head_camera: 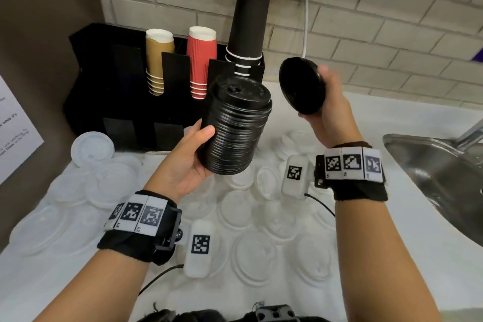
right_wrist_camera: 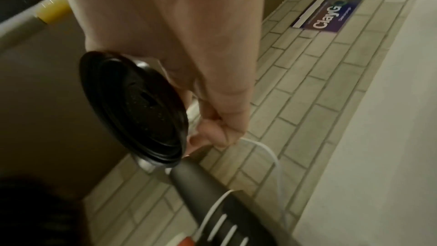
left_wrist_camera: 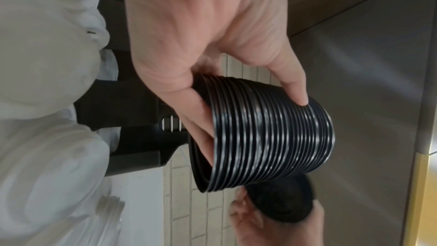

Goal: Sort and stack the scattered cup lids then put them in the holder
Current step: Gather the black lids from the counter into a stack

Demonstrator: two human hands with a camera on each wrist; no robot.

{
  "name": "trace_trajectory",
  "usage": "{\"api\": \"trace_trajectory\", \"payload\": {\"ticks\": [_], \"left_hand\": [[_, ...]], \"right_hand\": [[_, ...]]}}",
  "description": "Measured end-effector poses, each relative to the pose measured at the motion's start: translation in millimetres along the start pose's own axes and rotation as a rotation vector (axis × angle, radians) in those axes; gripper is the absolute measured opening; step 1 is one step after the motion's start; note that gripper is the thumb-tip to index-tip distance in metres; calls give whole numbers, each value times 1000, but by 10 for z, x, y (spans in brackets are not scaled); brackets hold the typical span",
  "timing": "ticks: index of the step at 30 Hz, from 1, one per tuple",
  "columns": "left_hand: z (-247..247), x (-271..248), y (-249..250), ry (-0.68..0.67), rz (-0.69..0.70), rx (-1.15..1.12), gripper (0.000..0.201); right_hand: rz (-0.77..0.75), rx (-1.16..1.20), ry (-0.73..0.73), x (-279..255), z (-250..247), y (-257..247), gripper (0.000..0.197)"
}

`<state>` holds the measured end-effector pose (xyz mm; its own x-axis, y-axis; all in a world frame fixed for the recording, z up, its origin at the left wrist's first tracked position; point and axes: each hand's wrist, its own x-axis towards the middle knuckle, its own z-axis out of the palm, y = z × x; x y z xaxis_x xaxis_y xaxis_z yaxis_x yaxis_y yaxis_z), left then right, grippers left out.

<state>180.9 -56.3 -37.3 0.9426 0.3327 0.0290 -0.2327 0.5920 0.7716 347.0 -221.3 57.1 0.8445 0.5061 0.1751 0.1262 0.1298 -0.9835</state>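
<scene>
Left hand (head_camera: 183,165) grips my ribbed stack of black lids (head_camera: 235,125) above the desk's (head_camera: 392,125) middle; right hand (head_camera: 332,102) pinches one black lid (head_camera: 300,86) nearer the sink (head_camera: 431,165) edge, holder (head_camera: 104,86) behind.

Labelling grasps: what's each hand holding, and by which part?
Left hand grips the stack of black lids around its ribbed side, near the bottom. Right hand holds a few black lids by their rim edge.

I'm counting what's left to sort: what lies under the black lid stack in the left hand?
Under the black lid stack, held up by the left hand, white lids lie scattered on the counter. Those directly beneath it are hidden.
</scene>
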Motion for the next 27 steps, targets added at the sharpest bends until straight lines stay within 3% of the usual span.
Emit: {"api": "trace_trajectory", "payload": {"ticks": [5,10,17,21,27], "left_hand": [[7,-54,-60,-78,-17,2,32],[5,-118,-54,-126,-20,42,40],[-1,-167,-38,-88,-38,57,37],[-1,-188,-23,-69,-40,75,48],[0,-219,-22,-46,-39,67,41]], "right_hand": [[-213,-180,-145,-357,239,-120,18],[-235,-191,-274,-507,370,-172,33],[-286,-402,-346,-547,409,-269,23],[-308,-417,-399,-550,422,-304,25],[-302,-439,-471,-558,443,-373,28]]}}
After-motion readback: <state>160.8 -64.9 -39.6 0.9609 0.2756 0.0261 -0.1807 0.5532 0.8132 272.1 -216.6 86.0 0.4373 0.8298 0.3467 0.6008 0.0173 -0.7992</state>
